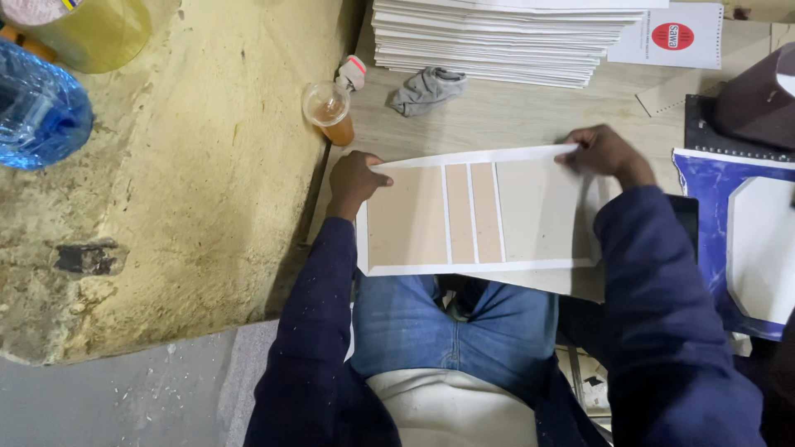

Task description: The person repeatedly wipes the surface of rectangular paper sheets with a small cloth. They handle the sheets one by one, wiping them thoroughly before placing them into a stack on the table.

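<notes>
A flat book-cover piece (476, 213) lies across the near edge of the wooden table (513, 116): several beige board panels glued on a white sheet with white borders. My left hand (354, 180) grips its far left corner, thumb on top. At its far right corner, my right hand (604, 154) holds the white edge. Both arms are in dark blue sleeves, above my blue jeans.
A tall stack of white sheets (497, 37) stands at the table's back. A plastic cup of brown liquid (330, 112), a grey rag (426, 89), a blue-and-white cover (745, 240) at right. A rough yellow wall (190, 165), a blue water bottle (37, 108) at left.
</notes>
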